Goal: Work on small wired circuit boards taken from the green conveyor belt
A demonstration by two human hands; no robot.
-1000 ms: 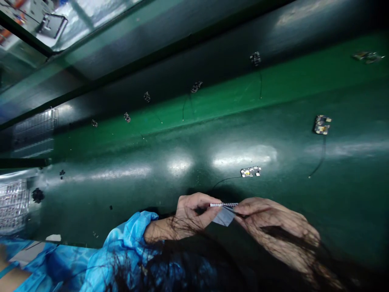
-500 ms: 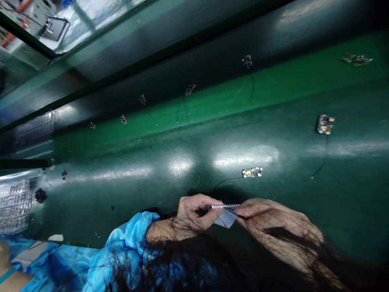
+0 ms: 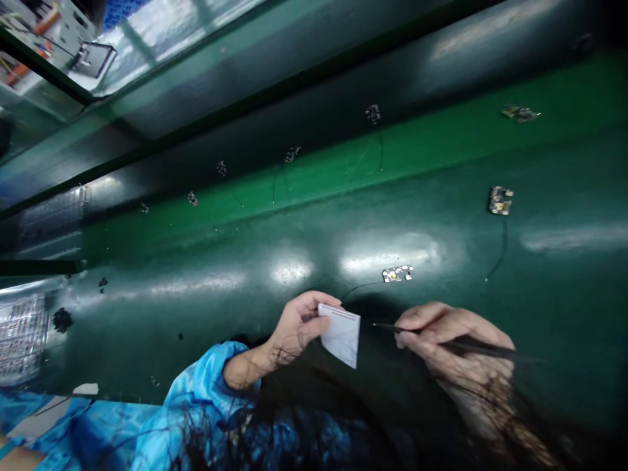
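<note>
My left hand (image 3: 301,325) pinches a small white sheet (image 3: 342,333) between thumb and fingers; a dark line runs along its top edge. To the right, my right hand (image 3: 454,337) is closed around dark tweezers (image 3: 385,326), their tip pointing left at the sheet, a short gap away. Whether anything sits at the tip is too small to tell. Just beyond my hands lies a small circuit board (image 3: 397,273) with a thin black wire trailing left behind my left fingers.
Another wired circuit board (image 3: 500,200) lies to the right. Several more boards, one (image 3: 373,114) among them, lie farther back on the green surface (image 3: 235,255). Clear plastic trays (image 3: 22,337) and a black clump of small parts (image 3: 62,320) are at the left.
My hands have moved apart. The tweezers have come away from the sheet, which now faces me more fully. The boards sit farther left in the view.
</note>
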